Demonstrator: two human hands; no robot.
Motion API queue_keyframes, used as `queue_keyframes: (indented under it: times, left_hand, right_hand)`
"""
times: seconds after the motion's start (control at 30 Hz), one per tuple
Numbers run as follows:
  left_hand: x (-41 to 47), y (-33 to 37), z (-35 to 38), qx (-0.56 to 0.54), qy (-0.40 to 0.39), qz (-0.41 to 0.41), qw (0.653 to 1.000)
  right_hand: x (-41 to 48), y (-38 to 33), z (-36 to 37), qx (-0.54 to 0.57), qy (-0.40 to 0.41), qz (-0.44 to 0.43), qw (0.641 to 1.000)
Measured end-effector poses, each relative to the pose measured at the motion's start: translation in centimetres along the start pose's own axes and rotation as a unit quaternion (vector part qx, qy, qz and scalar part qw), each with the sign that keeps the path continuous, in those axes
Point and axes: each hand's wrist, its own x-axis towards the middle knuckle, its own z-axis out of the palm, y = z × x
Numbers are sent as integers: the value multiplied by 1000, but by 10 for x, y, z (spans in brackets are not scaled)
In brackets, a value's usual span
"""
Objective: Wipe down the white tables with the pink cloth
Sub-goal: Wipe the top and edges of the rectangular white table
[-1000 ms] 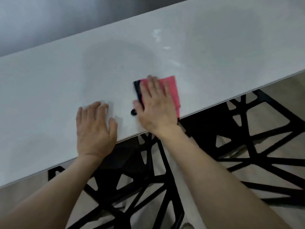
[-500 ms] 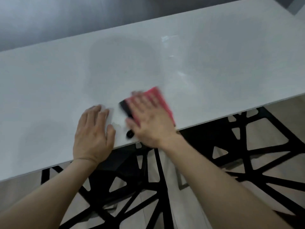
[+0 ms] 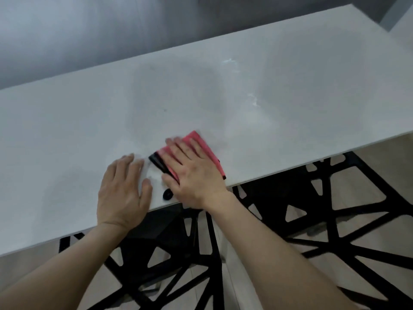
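Observation:
A folded pink cloth (image 3: 206,145) with a black edge lies on the white table (image 3: 290,86), close to its near edge. My right hand (image 3: 192,173) presses flat on the cloth with straight fingers and covers most of it. My left hand (image 3: 123,191) rests flat on the bare tabletop just left of the cloth, palm down, fingers together. A small black loop (image 3: 167,194) sticks out by my right thumb.
A faint wet smear (image 3: 253,99) marks the tabletop beyond the cloth. Under the near edge stands a black geometric table frame (image 3: 312,209) over a pale floor. A grey wall runs behind the table's far edge. The table's right corner shows at top right.
My right hand has slid the pink cloth left toward my left hand, turning it. The left hand has stayed planted on the tabletop. The view has shifted a little.

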Motion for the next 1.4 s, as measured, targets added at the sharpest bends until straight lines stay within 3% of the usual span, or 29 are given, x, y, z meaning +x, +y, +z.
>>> queue_keyframes:
  times: [0.07,0.1,0.17,0.27,0.33,0.37,0.43,0.5,0.57,0.6,0.63,0.7,0.77,0.8,0.83,0.87,0.93,0.97,1.03,1.1,1.17,1.23,1.27,1.3,1.33,1.4]
  left_hand:
    - [4,7,-6,19,-20,-16,999]
    - [9,12,-9,24,-27,-36,999]
    - [20,28,-12,4,-20,-96,995]
    - [19,43,-1,-17,5,-134,991]
    - [18,41,8,-21,11,-136,990]
    - [16,39,9,-20,7,-141,990]
    - [17,38,9,-28,10,-152,988]
    - [18,38,8,-43,19,-155,987]
    - [17,39,7,-46,25,-153,987]
    - [17,39,7,-47,27,-150,987]
    - [16,38,8,-49,27,-148,987]
    - [17,38,8,-50,23,-152,987]
    - [17,38,10,-43,19,-155,987]
    - [16,39,9,-43,16,-157,987]
    - [15,40,8,-45,13,-158,986]
    - [16,41,7,-46,15,-157,986]
    - [16,41,5,-49,16,-154,987]
    - [17,40,5,-51,16,-156,986]
    - [17,41,5,-48,20,-158,986]
    - [15,42,4,-50,17,-155,987]
    - [17,41,4,-56,19,-152,987]
    - [16,39,7,-52,22,-151,987]
    - [15,39,7,-54,23,-150,987]
    - [15,40,7,-58,24,-146,987]
    - [15,40,7,-60,28,-143,987]
    - [14,37,8,-57,33,-140,988]
  right_hand:
    - [-15,29,-6,-11,-2,-77,997]
    - [-23,61,-12,-25,8,-55,998]
    - [-42,135,-30,-51,34,79,995]
    - [-60,217,-52,-39,80,335,938]
    - [-36,207,-46,-20,112,446,888]
    - [-15,178,-38,-17,120,453,883]
    - [31,100,-20,-12,121,319,940]
    - [54,29,-7,-12,46,46,998]
    - [53,37,-13,-35,-14,-140,989]
    - [50,67,-19,-42,-1,-151,988]
    - [44,104,-25,-45,20,-106,993]
    - [27,185,-46,-62,71,108,990]
    - [23,214,-59,-50,81,337,937]
    - [31,199,-56,-35,88,401,911]
    - [42,169,-48,-30,94,404,910]
    - [51,134,-38,-28,85,338,937]
    - [56,61,-16,-34,41,74,996]
    - [50,38,-7,-45,8,-46,998]
    - [38,49,-12,-69,-18,-165,984]
    - [36,104,-25,-69,3,-109,992]
    - [38,165,-46,-62,60,110,990]
    - [52,180,-55,-47,96,338,935]
    - [65,160,-51,-44,109,389,914]
    - [79,129,-40,-42,115,373,920]
    - [93,91,-29,-29,106,293,950]
    - [102,29,-10,-18,35,26,999]
